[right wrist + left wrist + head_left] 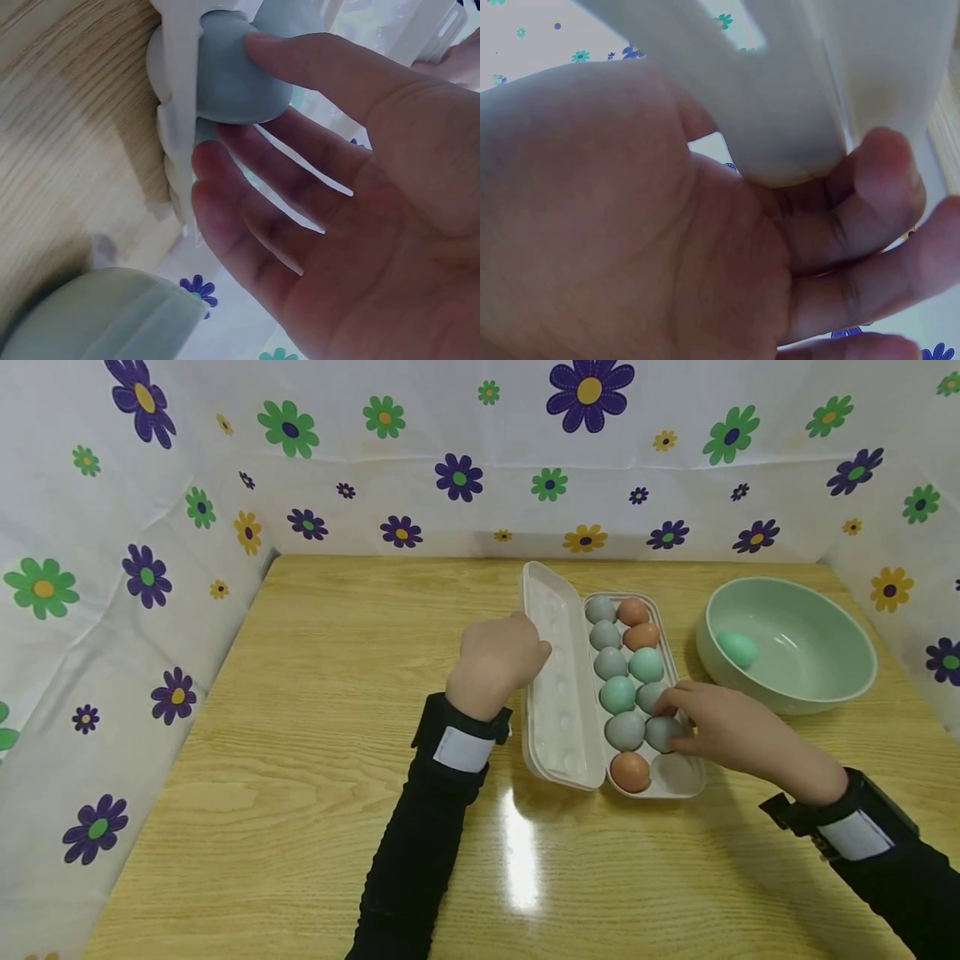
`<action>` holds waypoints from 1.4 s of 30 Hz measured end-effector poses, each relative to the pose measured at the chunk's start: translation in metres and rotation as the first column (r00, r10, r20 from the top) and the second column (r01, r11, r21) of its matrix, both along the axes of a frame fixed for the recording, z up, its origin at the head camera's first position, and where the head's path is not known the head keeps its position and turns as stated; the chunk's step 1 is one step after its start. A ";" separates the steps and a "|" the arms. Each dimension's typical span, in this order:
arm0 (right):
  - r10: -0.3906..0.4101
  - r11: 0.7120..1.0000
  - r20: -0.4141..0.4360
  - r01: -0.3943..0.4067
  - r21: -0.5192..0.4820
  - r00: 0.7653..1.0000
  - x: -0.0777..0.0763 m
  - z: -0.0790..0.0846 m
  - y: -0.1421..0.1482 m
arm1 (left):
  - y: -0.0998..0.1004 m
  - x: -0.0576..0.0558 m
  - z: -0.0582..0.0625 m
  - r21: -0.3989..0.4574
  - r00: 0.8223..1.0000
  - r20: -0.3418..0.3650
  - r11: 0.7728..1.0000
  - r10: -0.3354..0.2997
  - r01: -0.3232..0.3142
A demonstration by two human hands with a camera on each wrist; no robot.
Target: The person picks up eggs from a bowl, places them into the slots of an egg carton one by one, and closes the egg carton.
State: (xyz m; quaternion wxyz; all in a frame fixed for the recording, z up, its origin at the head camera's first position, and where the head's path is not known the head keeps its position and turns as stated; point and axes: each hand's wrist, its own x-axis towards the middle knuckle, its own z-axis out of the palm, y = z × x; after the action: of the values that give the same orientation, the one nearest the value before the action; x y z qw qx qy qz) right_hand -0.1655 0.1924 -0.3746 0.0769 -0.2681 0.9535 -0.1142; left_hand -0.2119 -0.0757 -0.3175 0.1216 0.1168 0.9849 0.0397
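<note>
A white egg carton point(693, 785) lies open on the table, its lid point(562, 693) raised on the left. My left hand point(498, 664) grips the lid's outer edge; the left wrist view shows the fingers point(885, 172) curled round it. My right hand point(731, 727) is over the carton's right row. Its thumb and fingers pinch a grey-blue egg point(244, 71), which sits in the second cup from the near end. Several grey-blue, green and brown eggs fill other cups, among them a brown egg point(630, 772) at the near left. The near right cup shows its bare bottom.
A pale green bowl point(825, 672) stands right of the carton, beyond my right hand, with one green egg point(738, 649) inside. Flower-printed white cloth point(420, 435) hangs behind and along both sides of the wooden table point(337, 693).
</note>
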 end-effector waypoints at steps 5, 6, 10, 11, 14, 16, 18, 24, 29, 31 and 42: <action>-0.009 1.000 0.002 0.009 -0.007 1.000 -0.002 0.000 0.001 | 0.000 0.000 0.000 -0.003 1.000 -0.009 1.000 0.005 -0.005; -0.010 1.000 0.003 0.010 -0.007 1.000 -0.002 0.000 0.001 | 0.000 0.000 0.000 -0.006 1.000 -0.011 1.000 0.006 -0.006; -0.020 1.000 0.013 0.021 -0.011 1.000 -0.003 0.000 0.001 | 0.001 0.000 0.000 -0.012 1.000 -0.012 1.000 0.009 -0.009; -0.024 1.000 0.017 0.025 -0.011 1.000 -0.003 0.000 0.001 | 0.001 0.000 0.000 -0.011 1.000 -0.011 1.000 0.009 -0.009; -0.035 0.999 0.029 0.036 -0.012 0.999 -0.003 0.000 0.002 | 0.001 0.001 0.000 -0.011 1.000 -0.008 1.000 0.008 -0.008; -0.036 0.999 0.031 0.036 -0.011 0.999 -0.003 0.001 0.002 | 0.001 0.001 0.000 -0.011 1.000 -0.004 1.000 0.009 -0.009; -0.034 0.999 0.029 0.034 -0.010 0.999 -0.003 0.000 0.002 | 0.001 0.001 0.000 -0.011 1.000 -0.003 1.000 0.011 -0.011; -0.032 0.999 0.035 0.033 -0.017 0.999 -0.004 0.000 0.002 | 0.001 0.000 0.001 -0.015 1.000 0.001 1.000 0.010 -0.010; -0.016 0.999 0.032 0.017 -0.032 0.999 -0.003 0.001 0.002 | 0.001 0.000 0.000 -0.016 1.000 -0.003 1.000 0.010 -0.010; -0.012 0.999 0.026 0.012 -0.031 1.000 -0.002 0.002 0.001 | 0.001 0.000 0.000 -0.012 1.000 -0.005 1.000 0.010 -0.010; 0.004 1.000 0.019 -0.004 0.011 1.000 -0.001 0.007 -0.004 | 0.000 0.001 0.001 0.000 1.000 -0.011 1.000 0.008 -0.008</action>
State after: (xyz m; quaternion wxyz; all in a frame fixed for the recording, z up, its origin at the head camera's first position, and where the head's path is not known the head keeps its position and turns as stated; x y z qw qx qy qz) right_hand -0.1669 0.1887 -0.3681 0.0875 -0.2686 0.9528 -0.1114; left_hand -0.2104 -0.0755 -0.3167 0.1158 0.1132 0.9860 0.0396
